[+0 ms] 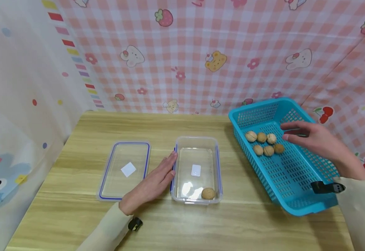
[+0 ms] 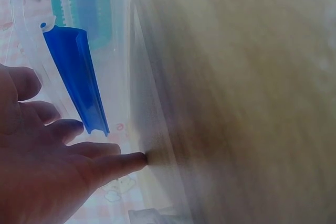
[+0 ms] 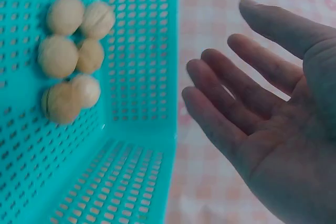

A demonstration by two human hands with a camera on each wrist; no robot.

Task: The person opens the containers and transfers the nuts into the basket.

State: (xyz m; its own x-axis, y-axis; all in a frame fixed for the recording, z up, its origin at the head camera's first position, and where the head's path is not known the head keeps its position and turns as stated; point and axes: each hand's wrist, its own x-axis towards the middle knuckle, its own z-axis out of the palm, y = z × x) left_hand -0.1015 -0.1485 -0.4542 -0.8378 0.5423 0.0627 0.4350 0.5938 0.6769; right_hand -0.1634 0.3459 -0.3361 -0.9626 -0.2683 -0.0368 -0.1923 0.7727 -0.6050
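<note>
My left hand [image 1: 157, 179] rests its extended fingers against the left wall of a clear plastic container [image 1: 196, 143]. In the left wrist view a blue side latch [image 2: 77, 80] of that container hangs beside the fingers. One walnut [image 1: 208, 193] lies in the container's near right corner. My right hand [image 1: 311, 137] hovers over a blue perforated basket [image 1: 295, 205], its fingers spread loosely and holding nothing. Several walnuts [image 1: 268, 150] sit in two rows at the basket's left side; the right wrist view shows them apart from the fingers [image 3: 215, 121].
A clear lid [image 1: 116, 174] with a blue seal and a white square label lies flat left of the container. The wooden table [image 1: 232, 226] ends at a pink checked cloth [image 1: 182, 83] behind. A strap with a black device [image 1: 326, 187] is on the right wrist.
</note>
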